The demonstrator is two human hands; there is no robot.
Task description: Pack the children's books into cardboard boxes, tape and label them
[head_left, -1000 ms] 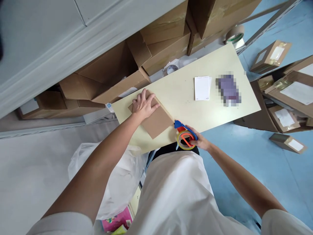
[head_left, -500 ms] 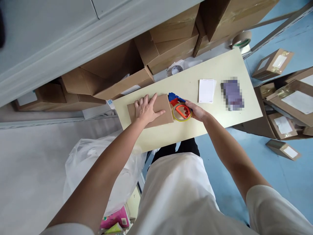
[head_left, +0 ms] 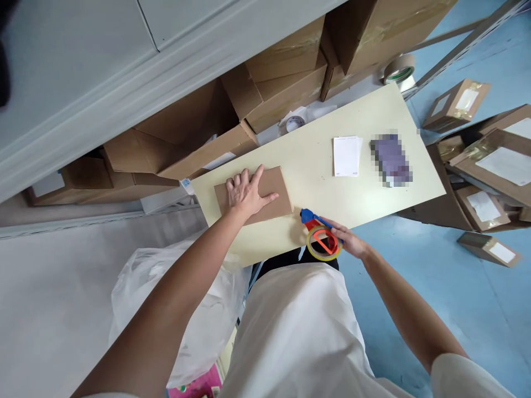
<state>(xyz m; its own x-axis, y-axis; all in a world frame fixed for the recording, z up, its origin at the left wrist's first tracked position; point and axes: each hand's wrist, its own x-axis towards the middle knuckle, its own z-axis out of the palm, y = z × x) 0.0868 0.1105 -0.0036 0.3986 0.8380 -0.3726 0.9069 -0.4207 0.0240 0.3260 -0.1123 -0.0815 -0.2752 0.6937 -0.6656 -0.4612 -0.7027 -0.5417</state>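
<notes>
Partly hidden beneath the left hand (head_left: pixel 243 194), which lies open and spread without gripping, the cardboard box (head_left: pixel 277 190) rests on the table's (head_left: pixel 315 160) left end. The right hand (head_left: pixel 350 241) closes around a tape dispenser (head_left: pixel 322 243), some fingers obscured; pixelation masks a purple item (head_left: pixel 391 159).

The pale table (head_left: pixel 311 177) before me, a cardboard box (head_left: pixel 277 188) flat beneath my left hand (head_left: pixel 244 194), white papers (head_left: pixel 345 157), a blurred purple item (head_left: pixel 391 159)
</notes>
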